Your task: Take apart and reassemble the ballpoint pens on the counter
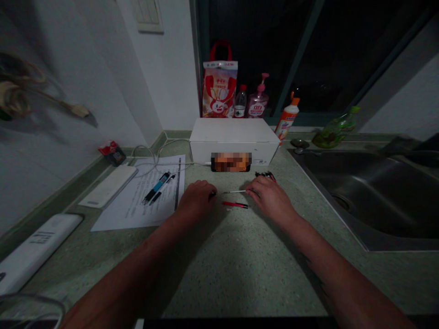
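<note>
My left hand (197, 199) is closed around a small dark piece (212, 194) that shows at its fingertips. Between the finger and thumb of my right hand (269, 195) is a thin white refill (235, 192), its tip pointing left toward my left hand without touching it. A red and black pen part (235, 204) lies on the counter just below the refill. Several dark and red pen parts (270, 175) lie behind my right hand, partly hidden by it. Blue and black pens (157, 186) rest on a printed sheet (137, 212) left of my left hand.
A phone (231, 162) leans on a white box (235, 132) behind my hands. White power banks (109, 185) and cables are at the left. The sink (377, 196) lies right. Bottles (258, 103) and a red bag (219, 89) stand behind the box.
</note>
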{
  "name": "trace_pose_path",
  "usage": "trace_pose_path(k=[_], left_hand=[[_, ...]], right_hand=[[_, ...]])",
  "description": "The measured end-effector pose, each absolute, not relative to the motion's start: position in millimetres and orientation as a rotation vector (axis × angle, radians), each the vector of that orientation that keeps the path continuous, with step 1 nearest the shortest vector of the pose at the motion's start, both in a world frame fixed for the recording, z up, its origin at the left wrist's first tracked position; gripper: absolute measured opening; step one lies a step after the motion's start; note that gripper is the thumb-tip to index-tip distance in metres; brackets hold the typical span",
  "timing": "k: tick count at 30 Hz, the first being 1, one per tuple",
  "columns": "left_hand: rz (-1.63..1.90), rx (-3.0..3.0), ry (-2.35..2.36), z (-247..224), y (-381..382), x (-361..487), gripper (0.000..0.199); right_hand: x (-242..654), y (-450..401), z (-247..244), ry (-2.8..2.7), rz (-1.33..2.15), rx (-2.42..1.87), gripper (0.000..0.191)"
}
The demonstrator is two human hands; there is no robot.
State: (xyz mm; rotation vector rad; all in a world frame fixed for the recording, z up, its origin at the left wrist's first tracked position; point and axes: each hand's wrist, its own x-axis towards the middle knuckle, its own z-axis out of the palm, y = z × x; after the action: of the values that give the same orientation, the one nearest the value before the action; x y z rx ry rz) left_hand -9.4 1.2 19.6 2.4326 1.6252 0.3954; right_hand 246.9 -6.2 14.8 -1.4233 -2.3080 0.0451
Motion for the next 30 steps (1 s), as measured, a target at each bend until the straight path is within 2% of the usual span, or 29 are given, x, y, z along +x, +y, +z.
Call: trace_pose_path(k=[5, 11, 17, 24, 28, 30], left_hand=[[0.526, 2.411, 1.491, 17, -4, -4, 0.016], [0.462, 2.410, 1.540, 17, -2, -6, 0.016], [0.372, 2.438, 1.520, 13, -3, -2, 0.017], [0.400, 2.378, 1.547, 7, -3, -1, 0.014], [0.617, 2.110, 1.581, 8, -2, -1, 0.026], [0.702, 1.986, 1.484, 10, -4, 1, 0.033]], right_hand=[[240, -10, 13, -2.323, 0.147, -1.332, 0.013], [252, -5, 18, -2.359, 0.199, -1.373, 0.015], [252, -7, 22, -2.488, 0.489, -1.221, 0.012], [242, -11, 16, -2.505, 0.518, -1.266, 0.008], [237, -14, 21, -2.430, 0.471, -1.294, 0.004], [232, -18, 23, -2.369, 0.428, -1.276, 0.015]])
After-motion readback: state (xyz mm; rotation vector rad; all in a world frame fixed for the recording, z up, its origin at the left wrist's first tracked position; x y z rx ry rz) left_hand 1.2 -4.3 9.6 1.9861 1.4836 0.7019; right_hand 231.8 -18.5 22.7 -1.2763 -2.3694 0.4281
